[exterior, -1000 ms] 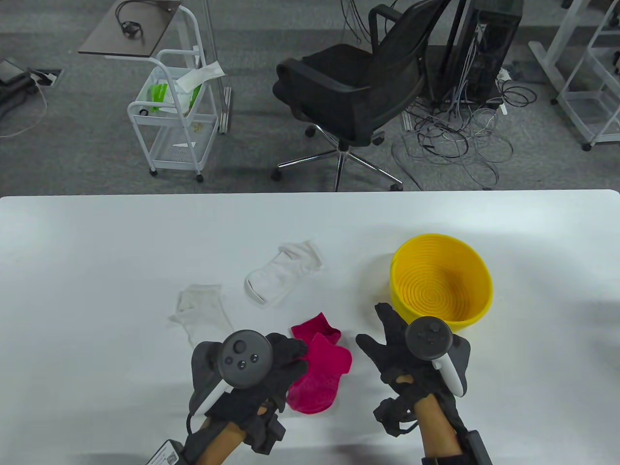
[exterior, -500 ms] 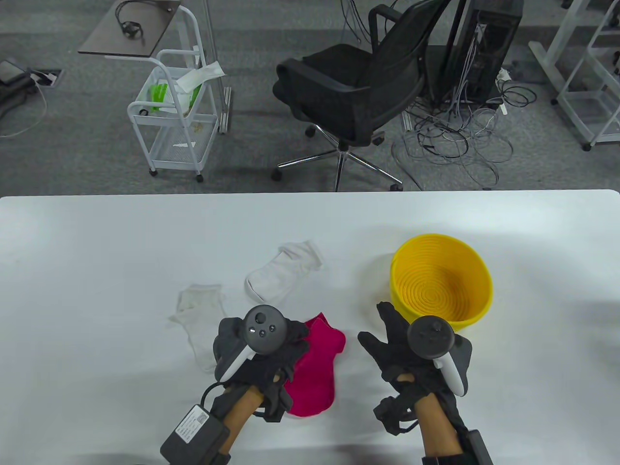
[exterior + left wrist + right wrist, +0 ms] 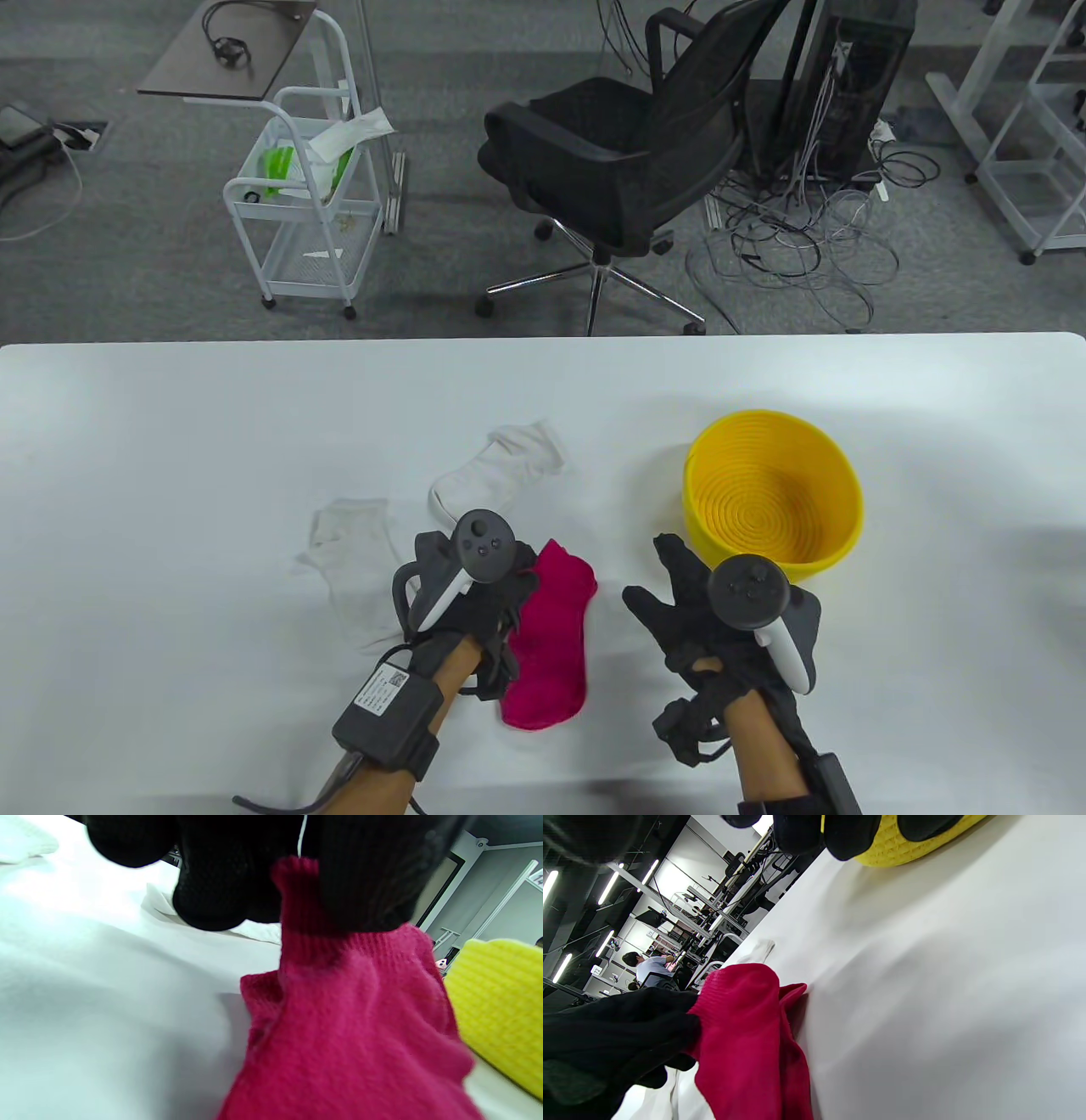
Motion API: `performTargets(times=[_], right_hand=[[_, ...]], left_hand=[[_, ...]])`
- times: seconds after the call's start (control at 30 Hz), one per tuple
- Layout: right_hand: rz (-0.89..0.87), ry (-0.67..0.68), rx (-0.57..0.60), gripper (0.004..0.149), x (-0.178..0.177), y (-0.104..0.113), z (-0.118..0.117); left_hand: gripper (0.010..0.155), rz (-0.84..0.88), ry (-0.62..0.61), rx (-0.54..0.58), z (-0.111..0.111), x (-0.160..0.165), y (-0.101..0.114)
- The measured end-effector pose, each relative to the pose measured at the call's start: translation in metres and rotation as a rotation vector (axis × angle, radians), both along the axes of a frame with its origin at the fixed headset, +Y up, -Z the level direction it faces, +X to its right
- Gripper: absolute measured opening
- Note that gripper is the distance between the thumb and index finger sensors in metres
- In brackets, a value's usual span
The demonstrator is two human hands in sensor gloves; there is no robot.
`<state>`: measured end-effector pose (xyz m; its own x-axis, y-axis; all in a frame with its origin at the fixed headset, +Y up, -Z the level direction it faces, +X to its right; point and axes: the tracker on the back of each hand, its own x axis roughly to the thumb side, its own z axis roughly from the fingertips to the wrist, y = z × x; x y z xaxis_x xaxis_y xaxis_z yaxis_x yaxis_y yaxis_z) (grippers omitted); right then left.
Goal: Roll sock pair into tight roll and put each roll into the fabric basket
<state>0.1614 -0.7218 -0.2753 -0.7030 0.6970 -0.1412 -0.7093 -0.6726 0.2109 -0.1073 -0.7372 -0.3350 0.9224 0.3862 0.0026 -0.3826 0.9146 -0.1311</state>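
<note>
Two magenta socks (image 3: 551,645) lie stacked near the table's front, cuffs pointing away from me. My left hand (image 3: 501,594) pinches the cuff edge of the upper magenta sock (image 3: 339,993) between thumb and fingers, lifting it slightly. That same sock (image 3: 746,1035) also shows in the right wrist view, held by the left glove. My right hand (image 3: 679,594) hovers open, fingers spread, between the socks and the yellow basket (image 3: 772,497). Two white socks lie further off: one (image 3: 496,480) behind my left hand, one (image 3: 352,552) to its left.
The yellow basket (image 3: 903,844) stands on the white table (image 3: 170,441) at the right, nothing inside it. An office chair (image 3: 628,153), a white cart (image 3: 305,204) and a tangle of cables (image 3: 797,229) sit on the floor beyond the far table edge.
My left hand moved forward and right along the magenta socks to their cuffs, dragging the upper sock over the lower one so they now overlap. The right hand stayed in place.
</note>
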Motion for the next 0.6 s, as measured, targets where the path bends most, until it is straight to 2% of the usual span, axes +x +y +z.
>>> performTargets(times=[0.13,0.23,0.5,0.6], right_hand=[[-0.001,0.027,0.002,0.085,-0.005,0.0,0.003],[0.021,0.072,0.031,0.085,-0.012,0.006,0.007],[0.115,0.148,0.062,0.074,-0.033,0.012,0.016],[0.164,0.197,0.075,0.066,-0.042,0.014,0.02]], left_hand=[[0.049,-0.139,-0.005,0.035,0.0,0.005,-0.003],[0.057,-0.159,-0.012,0.073,0.005,0.002,0.004],[0.056,-0.003,-0.071,0.05,0.04,-0.029,0.037],[0.057,0.092,-0.124,-0.017,0.059,-0.04,0.042]])
